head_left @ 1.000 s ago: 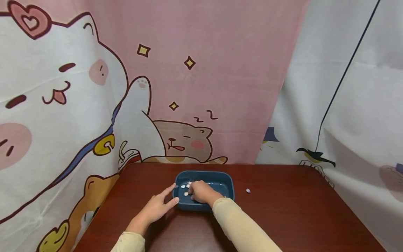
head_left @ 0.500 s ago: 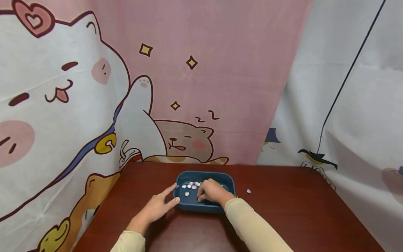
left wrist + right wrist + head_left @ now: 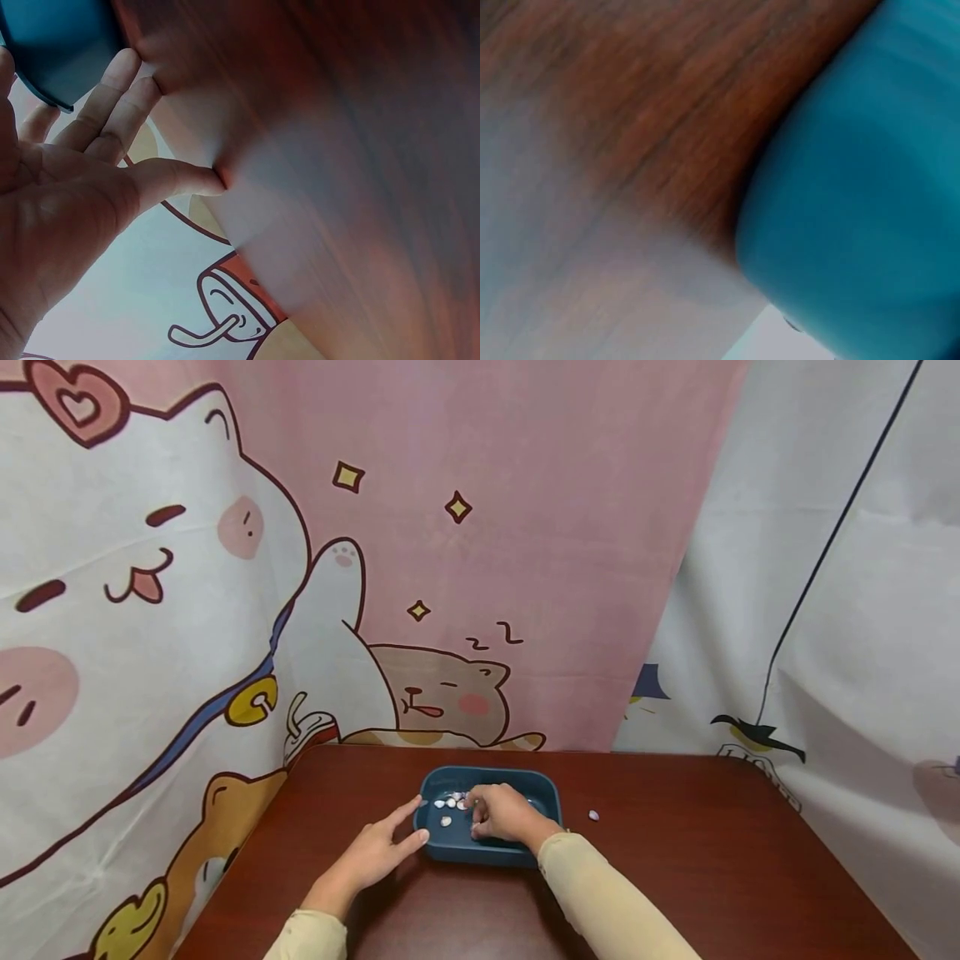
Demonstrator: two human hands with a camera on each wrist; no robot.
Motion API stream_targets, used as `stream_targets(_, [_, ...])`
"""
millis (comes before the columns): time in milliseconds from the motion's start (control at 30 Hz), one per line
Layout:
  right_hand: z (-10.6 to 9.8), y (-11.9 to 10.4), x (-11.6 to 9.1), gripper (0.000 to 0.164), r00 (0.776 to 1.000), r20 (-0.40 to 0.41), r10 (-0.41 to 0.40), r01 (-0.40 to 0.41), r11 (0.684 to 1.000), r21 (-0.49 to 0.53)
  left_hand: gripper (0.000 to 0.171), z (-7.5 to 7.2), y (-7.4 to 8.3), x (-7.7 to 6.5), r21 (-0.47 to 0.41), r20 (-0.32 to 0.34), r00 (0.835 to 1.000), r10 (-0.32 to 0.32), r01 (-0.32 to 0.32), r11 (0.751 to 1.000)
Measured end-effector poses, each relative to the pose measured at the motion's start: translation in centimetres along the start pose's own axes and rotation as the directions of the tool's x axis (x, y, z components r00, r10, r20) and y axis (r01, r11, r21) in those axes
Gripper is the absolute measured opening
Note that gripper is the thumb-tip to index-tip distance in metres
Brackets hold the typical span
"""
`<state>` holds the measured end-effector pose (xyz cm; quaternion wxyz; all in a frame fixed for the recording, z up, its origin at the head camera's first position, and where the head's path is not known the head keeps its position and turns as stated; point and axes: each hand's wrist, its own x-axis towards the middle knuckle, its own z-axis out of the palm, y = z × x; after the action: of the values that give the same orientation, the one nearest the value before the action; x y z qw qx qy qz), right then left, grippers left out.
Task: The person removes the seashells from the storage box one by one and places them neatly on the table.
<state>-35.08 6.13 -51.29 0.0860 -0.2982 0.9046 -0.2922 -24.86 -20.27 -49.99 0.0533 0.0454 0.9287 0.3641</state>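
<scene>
A dark blue rectangular box (image 3: 491, 857) stands on the table, with several small whitish, purple-tinged shell-like pieces (image 3: 452, 803) grouped in its left half. A single similar piece (image 3: 446, 821) lies nearer the front. My left hand (image 3: 373, 853) is at the box's left end, fingers spread and fingertips at the rim; in the left wrist view the hand (image 3: 82, 172) holds nothing. Inside the box is my right hand (image 3: 504, 812), its fingers bent down beside the grouped pieces. Whether they pinch a piece is hidden. The right wrist view has only the box's outer wall (image 3: 855, 202) and wood.
Another small piece (image 3: 593, 815) lies on the reddish-brown table (image 3: 675, 860) to the right of the box. Behind the table hangs a pink and white cloth (image 3: 570, 568) printed with cartoon animals.
My right hand has shifted right inside the box, uncovering more of the grouped pieces, and its fingers have since lifted slightly toward them. My left hand stays at the rim.
</scene>
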Motion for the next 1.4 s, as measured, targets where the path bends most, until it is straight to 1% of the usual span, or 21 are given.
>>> stream_targets(100, [-0.8,0.2,-0.5,0.054,0.999,-0.037,0.016,-0.015,0.999,0.045,0.074,0.1,-0.1,0.0,0.001,0.005,1.000,-0.012,0.012,1.000])
stream_targets(167, [-1.7,0.4,-1.0,0.060,0.997,-0.072,0.018,-0.013,0.997,0.073,0.073,0.2,-0.1,0.0,0.005,0.005,1.000,-0.016,0.016,1.000])
stream_targets(267, [-3.5,1.1,-2.2,0.063,0.989,-0.144,0.020,-0.006,0.995,0.097,0.073,0.3,-0.2,0.0,0.007,-0.001,1.000,-0.015,0.015,1.000])
stream_targets(333, [-4.8,1.9,-3.1,0.062,0.979,-0.203,0.025,-0.004,0.995,0.101,0.073,0.3,-0.3,0.0,0.010,-0.005,1.000,-0.011,0.011,1.000])
stream_targets(400, [-6.0,3.1,-4.1,0.061,0.965,-0.261,0.036,-0.008,0.994,0.106,0.072,0.3,-0.4,0.0,0.009,-0.008,1.000,-0.007,0.008,1.000])
stream_targets(467, [-7.2,4.6,-5.3,0.061,0.951,-0.301,0.068,-0.028,0.990,0.135,0.072,0.4,-0.5,0.0,0.010,-0.010,1.000,-0.007,0.007,1.000])
stream_targets(533, [-8.4,6.2,-6.5,0.060,0.940,-0.321,0.118,-0.062,0.982,0.180,0.072,0.4,-0.6,0.0,0.010,-0.009,1.000,-0.010,0.010,1.000])
stream_targets(600, [-9.5,7.8,-7.8,0.060,0.930,-0.332,0.158,-0.094,0.976,0.199,0.073,0.4,-0.7,-0.1,0.008,-0.006,1.000,-0.011,0.012,1.000])
stream_targets(667, [-10.3,9.3,-9.0,0.060,0.922,-0.340,0.186,-0.122,0.972,0.201,0.073,0.4,-0.7,-0.1,0.007,-0.006,1.000,-0.011,0.011,1.000])
stream_targets(733, [-10.9,10.6,-10.0,0.061,0.918,-0.347,0.193,-0.141,0.976,0.168,0.073,0.4,-0.7,-0.1,0.005,-0.007,1.000,-0.008,0.008,1.000])
stream_targets(867, [-11.2,12.7,-11.5,0.062,0.915,-0.336,0.223,-0.189,0.973,0.133,0.074,0.3,-0.7,0.0,-0.002,-0.005,1.000,-0.005,0.005,1.000])
stream_targets(1000, [-10.6,14.0,-12.3,0.062,0.913,-0.306,0.270,-0.240,0.962,0.132,0.075,0.3,-0.8,0.2,-0.001,-0.004,1.000,-0.003,0.003,1.000])
stream_targets(1200, [-9.6,15.1,-12.8,0.058,0.924,-0.257,0.283,-0.266,0.959,0.099,0.077,0.4,-1.1,0.5,0.003,-0.005,1.000,-0.003,0.003,1.000])
stream_targets(1300, [-9.4,15.4,-12.8,0.055,0.921,-0.245,0.303,-0.288,0.953,0.096,0.076,0.4,-1.0,0.6,0.006,-0.002,1.000,-0.005,0.005,1.000])
stream_targets(1400, [-9.3,15.7,-12.7,0.055,0.916,-0.239,0.323,-0.304,0.946,0.114,0.075,0.3,-0.7,0.5,0.001,-0.002,1.000,-0.008,0.008,1.000])
